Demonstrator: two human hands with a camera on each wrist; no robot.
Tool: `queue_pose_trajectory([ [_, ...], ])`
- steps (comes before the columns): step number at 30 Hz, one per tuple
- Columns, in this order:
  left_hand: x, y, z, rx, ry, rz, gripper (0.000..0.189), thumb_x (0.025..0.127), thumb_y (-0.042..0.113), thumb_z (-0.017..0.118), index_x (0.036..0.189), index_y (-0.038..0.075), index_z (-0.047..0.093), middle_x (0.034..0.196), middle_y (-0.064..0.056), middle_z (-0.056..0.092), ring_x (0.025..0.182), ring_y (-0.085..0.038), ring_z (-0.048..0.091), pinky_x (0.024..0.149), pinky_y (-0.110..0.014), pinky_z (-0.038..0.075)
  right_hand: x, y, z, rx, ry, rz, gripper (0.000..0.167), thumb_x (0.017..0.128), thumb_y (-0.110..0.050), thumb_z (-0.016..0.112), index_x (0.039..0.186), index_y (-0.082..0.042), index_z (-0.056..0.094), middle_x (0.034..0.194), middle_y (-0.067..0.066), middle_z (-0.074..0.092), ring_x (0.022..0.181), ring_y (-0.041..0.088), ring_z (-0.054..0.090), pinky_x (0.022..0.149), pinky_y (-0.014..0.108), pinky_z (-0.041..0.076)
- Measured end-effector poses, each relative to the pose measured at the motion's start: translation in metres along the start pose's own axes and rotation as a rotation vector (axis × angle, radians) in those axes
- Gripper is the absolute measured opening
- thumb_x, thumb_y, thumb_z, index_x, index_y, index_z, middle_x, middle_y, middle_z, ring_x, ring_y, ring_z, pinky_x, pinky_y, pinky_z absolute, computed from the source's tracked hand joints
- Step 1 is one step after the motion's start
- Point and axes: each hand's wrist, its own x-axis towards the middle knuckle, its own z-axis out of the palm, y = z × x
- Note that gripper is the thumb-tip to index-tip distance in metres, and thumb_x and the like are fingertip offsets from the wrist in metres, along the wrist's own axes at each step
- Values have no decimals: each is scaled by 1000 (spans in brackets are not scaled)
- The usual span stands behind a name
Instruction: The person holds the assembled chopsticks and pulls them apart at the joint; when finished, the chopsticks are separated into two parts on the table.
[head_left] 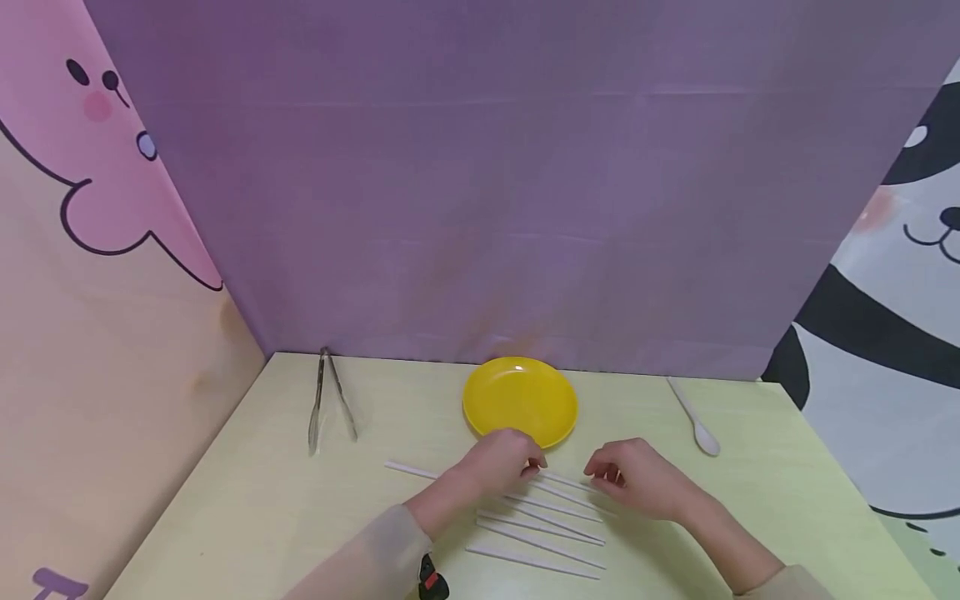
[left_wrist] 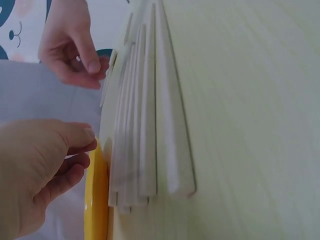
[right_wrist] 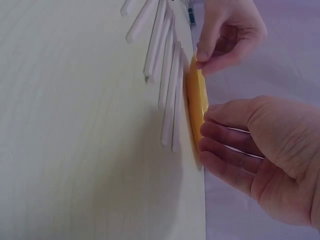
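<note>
Your left grip [head_left: 504, 457]: fingers loosely bent, thumb near index, nothing seen between them. It is over the far end of a loose fan of slim, pale, tapered sticks [head_left: 532, 562]; whether a fingertip touches one, you cannot tell. Your right grip [head_left: 633, 479]: relaxed, fingers slightly curled, no object visible, beside the right-hand ends of the farther sticks.

Sticks lie flat on the pale, faintly grained worktop [head_left: 225, 500], between you and the round, glossy yellow plate [head_left: 525, 400]. One runs out to the left beneath your left wrist.

Handling, as judged: work on the sticks from both ends, pads rather than nails, pressing lightly so they do not roll or skew. Thicker ends look blunt and squarish, so they should sit steadier than the thin tips; square those ends first. Two sticks nearly meet at their tips; part them before pinching, or both may come up. Mind the plate's rim, just beyond your left fingers. The surface of the sticks looks smooth and matte.
</note>
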Motion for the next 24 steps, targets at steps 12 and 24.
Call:
queue_pose_trajectory([
  [12,11,12,16,85,14,-90,15,97,19,77,84,26,82,77,16,72,72,-2,61,67,-14,48,10,1,22,-68,21,-75,10,88,-6,81,87,-15,75,77,-12,68,70,-6,54,65,20,53],
  [24,11,14,17,81,0,-123,18,98,16,75,82,23,80,78,11,68,69,-5,53,59,-19,44,14,-4,30,-198,75,-89,22,87,4,76,84,-15,66,78,-9,58,71,1,48,66,23,50],
])
